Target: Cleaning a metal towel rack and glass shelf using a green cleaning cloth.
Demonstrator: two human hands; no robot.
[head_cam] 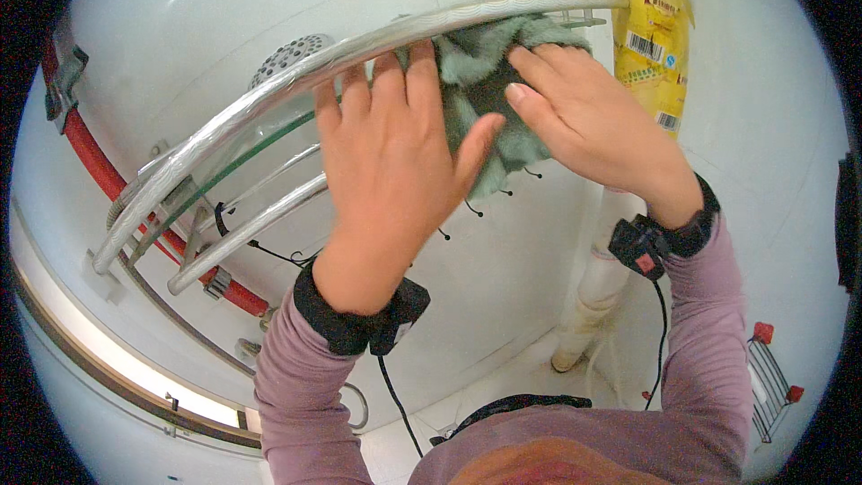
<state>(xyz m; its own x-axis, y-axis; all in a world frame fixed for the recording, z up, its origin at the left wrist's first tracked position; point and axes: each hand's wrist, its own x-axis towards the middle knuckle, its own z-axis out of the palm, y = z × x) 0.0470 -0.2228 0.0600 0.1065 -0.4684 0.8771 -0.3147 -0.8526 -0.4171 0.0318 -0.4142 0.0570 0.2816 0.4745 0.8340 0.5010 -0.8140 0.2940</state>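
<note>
A wall shelf with a glass pane [269, 141] and a curved metal rail [222, 111] spans the upper view. A green fluffy cloth [485, 57] lies behind the rail at the shelf's right half. My left hand [387, 148] reaches over the shelf with its fingers spread, fingertips at the rail, its thumb near the cloth's left part. My right hand [572, 108] rests on the cloth's right side, palm down, thumb apart from the fingers. Whether it pinches any cloth cannot be seen. Part of the cloth is hidden behind both hands.
A shower head [289, 57] shows behind the rail. Black hooks [475, 210] hang under the shelf. At left runs a red pipe [97, 155]. A pipe wrapped in yellow printed plastic [650, 27] stands at right. A wire rack [768, 384] is at lower right.
</note>
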